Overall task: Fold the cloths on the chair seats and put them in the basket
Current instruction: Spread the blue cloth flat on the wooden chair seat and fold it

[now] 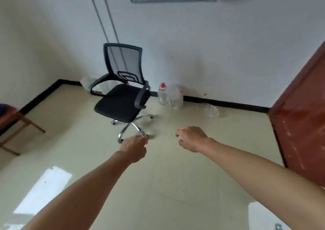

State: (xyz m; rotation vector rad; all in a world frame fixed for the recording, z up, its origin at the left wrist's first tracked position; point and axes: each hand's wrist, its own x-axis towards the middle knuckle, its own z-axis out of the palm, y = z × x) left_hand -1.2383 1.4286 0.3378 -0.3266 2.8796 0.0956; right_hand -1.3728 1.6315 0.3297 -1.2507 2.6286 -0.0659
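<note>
Over the floor (158,177), before the office chair (121,103), our left hand (134,148) and right hand (191,138) hang loosely curled, holding nothing. We seem between cloths and must next reach one.

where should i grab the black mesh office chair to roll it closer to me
Probably the grey looped armrests of the black mesh office chair, reached from the open seat front. They arch clear of the seat, leaving a gap to wrap round, while the backrest stands on the far side, towards the wall.
</note>
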